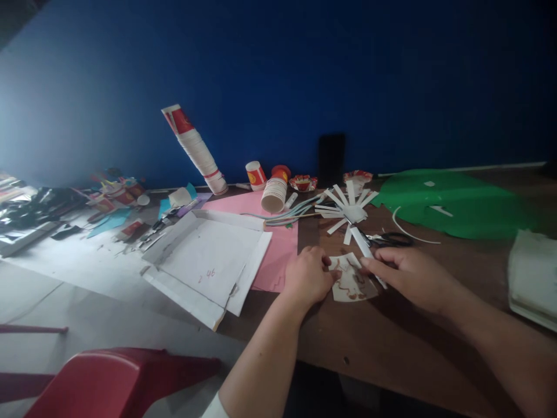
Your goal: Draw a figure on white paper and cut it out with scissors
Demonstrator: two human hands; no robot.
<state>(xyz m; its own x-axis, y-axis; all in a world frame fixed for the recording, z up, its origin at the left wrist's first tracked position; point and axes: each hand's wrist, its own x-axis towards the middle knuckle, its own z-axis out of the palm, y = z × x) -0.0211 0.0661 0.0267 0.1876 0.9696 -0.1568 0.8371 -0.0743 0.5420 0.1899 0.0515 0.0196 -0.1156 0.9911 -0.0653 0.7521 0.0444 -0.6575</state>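
Observation:
A cream piece of paper (pixel 348 290) with a brown outline drawing lies on the brown table in front of me. My left hand (pixel 308 276) rests at its left edge, fingers curled and thumb pressing on the paper. My right hand (pixel 402 276) is closed around a white utility knife (pixel 362 242), which slants up and left above the paper's right side; a thin dark tip shows at its far end. Just beyond lie black-handled scissors (pixel 394 238), partly hidden by my hand, and a white paper cut into radiating strips (pixel 355 213).
Left are a white cardboard tray (pixel 204 247) and a pink sheet (pixel 281 255). Paper cups (pixel 274 194) and a tall leaning cup stack (pixel 195 148) stand by the blue wall. Green sheet (pixel 452 203) and white stack (pixel 534 278) lie right; a red chair (pixel 104 377) stands front left.

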